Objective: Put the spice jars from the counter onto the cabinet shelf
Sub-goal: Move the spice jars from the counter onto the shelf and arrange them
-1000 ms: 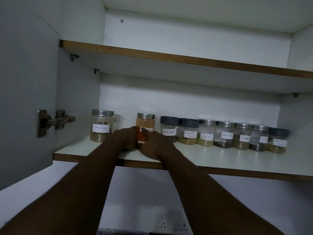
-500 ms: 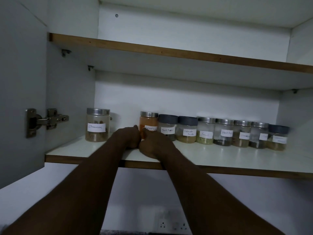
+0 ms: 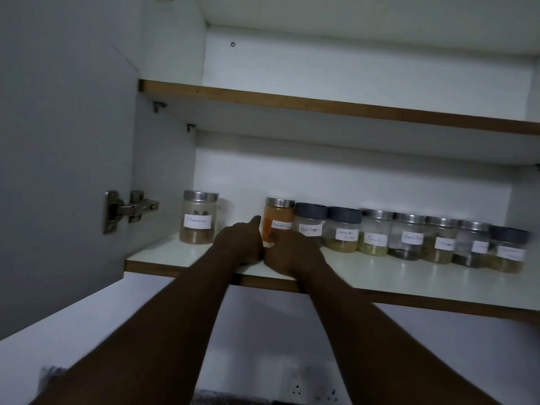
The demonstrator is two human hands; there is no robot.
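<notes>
An orange jar labelled red chilli (image 3: 279, 217) with a steel lid stands on the lower cabinet shelf (image 3: 380, 276), at the left end of a row of several labelled spice jars, touching the black pepper jar (image 3: 311, 225). My left hand (image 3: 239, 244) rests on the shelf with its fingers curled and the thumb raised beside the jar's left side. My right hand (image 3: 292, 252) is curled in front of the jar's base, with one fingertip on the glass. The jar's bottom is hidden behind my hands. A cinnamon jar (image 3: 199, 219) stands alone further left.
The open cabinet door (image 3: 58, 141) with its metal hinge (image 3: 128, 210) is on the left. The upper shelf (image 3: 321, 108) holds nothing I can see. There is a gap between the cinnamon and red chilli jars. Wall sockets (image 3: 312, 390) are below.
The red chilli jar has gone from between my hands back into the row, against the black pepper jar. My hands have slid lower, in front of its base.
</notes>
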